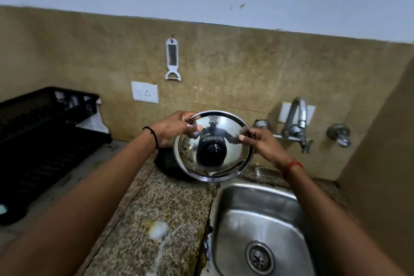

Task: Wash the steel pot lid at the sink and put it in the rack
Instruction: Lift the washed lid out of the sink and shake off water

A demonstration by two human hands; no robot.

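Along the back wall, over a speckled granite counter (pixel 170 204), the biggest thing to the left is a black dish rack (pixel 44 132), and it holds no lid as far as I can see, though its far corner is too dark to read. Lower right sits the steel sink (pixel 264 215), its basin looking dry, with the tap (pixel 295 119) above it and no water running. Between them, raised in the air above the counter's edge and tilted up toward the person, is the steel pot lid (pixel 212 145), its mirrored underside facing the camera. The left hand (pixel 172 127) pinches the rim at the upper left, and the right hand (pixel 262 143) grips the rim on the opposite side, thumb pressed on the inner face. A small soapy blob (pixel 158 228) lies on the counter nearer the viewer. I would judge washing either barely begun or just finished; racking is plainly left.
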